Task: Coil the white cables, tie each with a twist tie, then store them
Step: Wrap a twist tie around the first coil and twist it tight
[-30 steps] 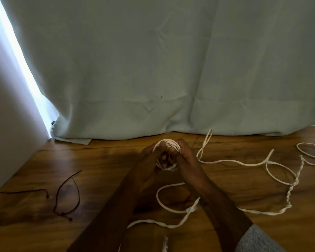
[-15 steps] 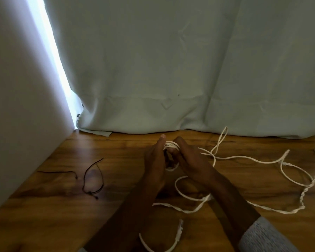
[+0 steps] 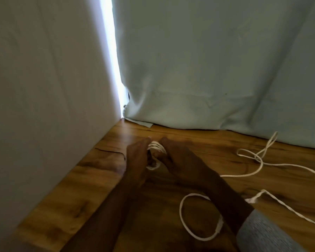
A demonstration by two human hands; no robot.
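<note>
A small coil of white cable (image 3: 155, 146) sits between my two hands above the wooden table (image 3: 84, 193). My left hand (image 3: 137, 159) holds the coil's left side with fingers curled round it. My right hand (image 3: 178, 160) grips its right side. Loose white cable (image 3: 251, 157) trails from the coil to the right in loops, and one loop (image 3: 185, 220) lies near my right forearm. A thin black twist tie (image 3: 109, 151) lies on the wood just left of my left hand.
A white wall (image 3: 44, 88) borders the table on the left. A pale green curtain (image 3: 216, 70) hangs along the back edge, with a bright gap of light beside the wall. A grey sleeve (image 3: 262, 233) covers my right forearm.
The camera has swung left and closer, so the wall fills more of the view and the hands sit nearer the corner. Both hands keep hold of the coil.
</note>
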